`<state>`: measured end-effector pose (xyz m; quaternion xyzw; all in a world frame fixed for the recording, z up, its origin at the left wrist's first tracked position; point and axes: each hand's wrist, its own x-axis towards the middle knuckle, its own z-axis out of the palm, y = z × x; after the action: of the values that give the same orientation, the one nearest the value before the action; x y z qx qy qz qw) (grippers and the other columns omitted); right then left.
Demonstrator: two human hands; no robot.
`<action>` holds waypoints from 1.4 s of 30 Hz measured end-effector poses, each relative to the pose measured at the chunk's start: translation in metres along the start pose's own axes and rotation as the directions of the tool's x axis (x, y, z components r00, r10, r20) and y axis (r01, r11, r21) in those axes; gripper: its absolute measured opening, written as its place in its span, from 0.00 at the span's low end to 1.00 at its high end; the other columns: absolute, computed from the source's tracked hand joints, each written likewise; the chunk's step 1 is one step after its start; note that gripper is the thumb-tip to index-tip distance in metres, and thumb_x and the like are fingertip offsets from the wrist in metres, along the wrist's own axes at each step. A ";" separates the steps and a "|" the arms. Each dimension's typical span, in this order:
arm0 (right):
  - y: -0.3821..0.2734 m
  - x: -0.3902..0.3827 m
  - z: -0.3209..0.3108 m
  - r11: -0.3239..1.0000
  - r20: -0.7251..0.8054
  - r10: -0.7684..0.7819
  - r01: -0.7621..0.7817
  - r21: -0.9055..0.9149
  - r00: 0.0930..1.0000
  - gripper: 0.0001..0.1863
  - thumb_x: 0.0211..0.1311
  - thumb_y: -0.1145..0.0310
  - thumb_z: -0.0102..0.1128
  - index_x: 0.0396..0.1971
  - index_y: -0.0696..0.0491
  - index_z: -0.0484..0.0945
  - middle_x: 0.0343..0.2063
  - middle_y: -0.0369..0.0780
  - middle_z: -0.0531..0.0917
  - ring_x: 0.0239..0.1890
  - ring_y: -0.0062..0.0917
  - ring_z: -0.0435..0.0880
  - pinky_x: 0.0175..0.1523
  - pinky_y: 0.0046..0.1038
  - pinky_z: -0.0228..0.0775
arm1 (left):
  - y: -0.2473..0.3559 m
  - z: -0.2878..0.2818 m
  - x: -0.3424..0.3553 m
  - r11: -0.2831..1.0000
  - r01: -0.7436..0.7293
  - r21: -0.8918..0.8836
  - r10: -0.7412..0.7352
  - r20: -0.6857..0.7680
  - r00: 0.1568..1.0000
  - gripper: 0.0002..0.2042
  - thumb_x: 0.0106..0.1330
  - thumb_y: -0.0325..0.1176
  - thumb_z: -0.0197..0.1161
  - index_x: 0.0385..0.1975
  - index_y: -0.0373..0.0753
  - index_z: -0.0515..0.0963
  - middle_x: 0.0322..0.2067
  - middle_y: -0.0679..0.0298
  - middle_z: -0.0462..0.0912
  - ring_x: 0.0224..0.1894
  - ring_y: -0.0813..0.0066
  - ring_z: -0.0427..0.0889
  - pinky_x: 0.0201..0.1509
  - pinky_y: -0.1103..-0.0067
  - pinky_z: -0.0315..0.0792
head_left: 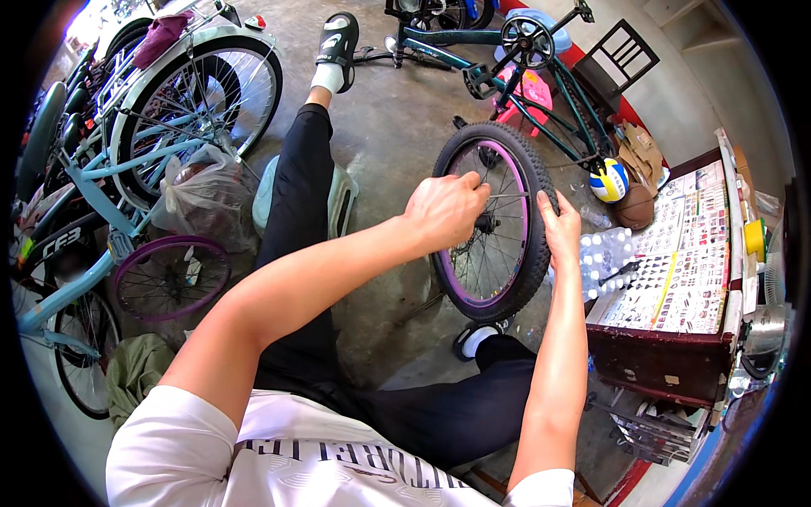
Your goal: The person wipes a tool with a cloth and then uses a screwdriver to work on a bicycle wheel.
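A bicycle wheel with a knobby black tyre (537, 258) and a purple rim stands upright before me, between my spread legs. My left hand (448, 209) is closed in a fist in front of the spokes, overlapping the wheel's left side. Past its fingers a thin grey rod (510, 196) reaches toward the rim; I cannot tell whether it is a spoke or a tool in my grip. On the wheel's right side my right hand (561, 230) grips the tyre, thumb against the tread. The hub (486, 223) shows just beyond my left fingers.
A dark green bicycle frame (456, 61) lies beyond the wheel, beside a pink stool (532, 91). Parked bicycles crowd the left, with a loose purple rim (173, 279) below them. At right stand bottles (604, 253) and a paper-covered cabinet (676, 253). A ball (610, 181) sits behind.
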<state>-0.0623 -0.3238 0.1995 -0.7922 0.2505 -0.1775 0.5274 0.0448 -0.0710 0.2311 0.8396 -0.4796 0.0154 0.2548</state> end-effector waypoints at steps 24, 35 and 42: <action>-0.006 0.000 -0.008 0.998 -0.038 0.009 -0.011 -0.064 0.999 0.32 0.67 0.49 0.72 0.62 0.57 0.81 0.51 0.41 0.88 0.51 0.23 0.84 0.59 0.27 0.72 | 0.025 0.029 0.018 0.998 0.057 -0.040 -0.053 0.085 0.995 0.08 0.63 0.33 0.66 0.34 0.36 0.83 0.31 0.49 0.86 0.34 0.49 0.89 0.37 0.60 0.82; 0.010 0.000 -0.018 0.994 -0.023 0.085 -0.086 -0.060 0.996 0.42 0.69 0.46 0.68 0.74 0.55 0.66 0.62 0.47 0.80 0.61 0.33 0.81 0.68 0.32 0.68 | 0.029 0.148 -0.016 -0.165 0.514 -0.842 -0.124 0.535 0.836 0.16 0.79 0.46 0.58 0.41 0.37 0.80 0.22 0.73 0.70 0.19 0.85 0.65 0.22 0.82 0.58; 0.006 -0.040 -0.021 0.943 0.010 -0.070 0.070 -0.325 0.997 0.52 0.57 0.62 0.79 0.77 0.54 0.55 0.66 0.53 0.74 0.66 0.38 0.76 0.70 0.36 0.67 | 0.039 0.134 -0.024 -0.910 0.241 -0.337 -0.002 0.586 0.810 0.16 0.80 0.51 0.52 0.44 0.43 0.74 0.23 0.73 0.66 0.20 0.83 0.62 0.22 0.80 0.55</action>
<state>-0.1073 -0.3184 0.2011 -0.8766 0.2485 -0.1529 0.3826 -0.0293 -0.1270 0.1245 0.0783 0.1254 -0.5735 0.8057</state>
